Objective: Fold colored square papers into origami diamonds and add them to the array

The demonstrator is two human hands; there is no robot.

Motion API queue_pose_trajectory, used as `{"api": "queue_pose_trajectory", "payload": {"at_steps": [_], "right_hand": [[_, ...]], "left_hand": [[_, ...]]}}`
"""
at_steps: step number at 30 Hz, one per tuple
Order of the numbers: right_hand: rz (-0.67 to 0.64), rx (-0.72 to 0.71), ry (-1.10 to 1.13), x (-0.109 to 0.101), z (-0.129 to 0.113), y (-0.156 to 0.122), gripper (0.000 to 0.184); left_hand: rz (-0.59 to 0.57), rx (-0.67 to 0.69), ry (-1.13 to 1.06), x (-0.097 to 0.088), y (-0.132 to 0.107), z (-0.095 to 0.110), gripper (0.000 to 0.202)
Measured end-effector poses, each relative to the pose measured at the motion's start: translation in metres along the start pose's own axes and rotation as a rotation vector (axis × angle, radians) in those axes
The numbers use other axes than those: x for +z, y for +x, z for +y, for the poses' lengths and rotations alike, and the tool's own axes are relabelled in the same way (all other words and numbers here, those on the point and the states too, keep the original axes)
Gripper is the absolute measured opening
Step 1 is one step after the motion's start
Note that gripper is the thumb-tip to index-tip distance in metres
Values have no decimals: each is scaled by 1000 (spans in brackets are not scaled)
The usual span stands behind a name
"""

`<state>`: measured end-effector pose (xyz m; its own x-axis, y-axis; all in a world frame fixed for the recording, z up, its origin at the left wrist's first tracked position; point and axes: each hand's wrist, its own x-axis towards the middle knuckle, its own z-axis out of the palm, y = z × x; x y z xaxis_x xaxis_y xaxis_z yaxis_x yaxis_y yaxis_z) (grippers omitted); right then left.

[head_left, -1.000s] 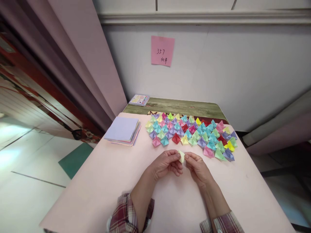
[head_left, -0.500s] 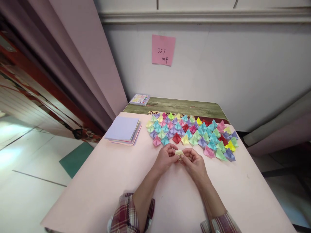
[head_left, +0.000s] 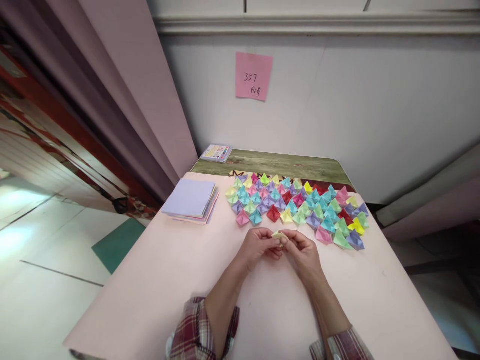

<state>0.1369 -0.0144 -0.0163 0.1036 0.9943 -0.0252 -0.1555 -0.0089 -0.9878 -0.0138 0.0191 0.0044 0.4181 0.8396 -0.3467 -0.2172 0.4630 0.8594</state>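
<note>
A small folded pale yellow paper [head_left: 278,235] is pinched between my two hands, above the near middle of the pink tabletop [head_left: 277,310]. My left hand [head_left: 259,246] grips it from the left, thumb pointing inward. From the other side my right hand [head_left: 301,249] holds it, and both thumbs meet at its lower edge. My fingers hide much of the paper. Just beyond my hands sit many small folded paper boats [head_left: 273,213] in red, blue, green, yellow, pink and purple, packed close together.
To the left lies a stack of square coloured paper [head_left: 189,198], lavender on top. A paper pack [head_left: 216,153] rests at the table's far left corner. A pink note [head_left: 254,76] is stuck to the wall behind. Curtains hang on both sides.
My hands have shifted slightly toward me and to the right with the yellow paper, still pinching it. The boats and the paper stack look the same.
</note>
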Motion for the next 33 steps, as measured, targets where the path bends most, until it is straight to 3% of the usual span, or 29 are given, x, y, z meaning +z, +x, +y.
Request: {"api": "queue_pose_trajectory", "payload": {"at_steps": [8,12,20,28,33], "right_hand": [[22,-81,-104,-1,6,3,20],[-44,-252,-211,-4,7,6,13],[-95,-564,-531,-14,-5,2,33],[10,-572,-559,-9,-5,1,17],[-3,-471,-446,-8,-4,2,15]], "left_hand": [[-11,20,-7,-1,2,-1,30],[36,37,-12,0,2,0,27],[-12,64,-69,0,1,-4,28],[-133,65,-153,-4,-3,1,26],[-109,112,-44,-3,-3,2,32]]}}
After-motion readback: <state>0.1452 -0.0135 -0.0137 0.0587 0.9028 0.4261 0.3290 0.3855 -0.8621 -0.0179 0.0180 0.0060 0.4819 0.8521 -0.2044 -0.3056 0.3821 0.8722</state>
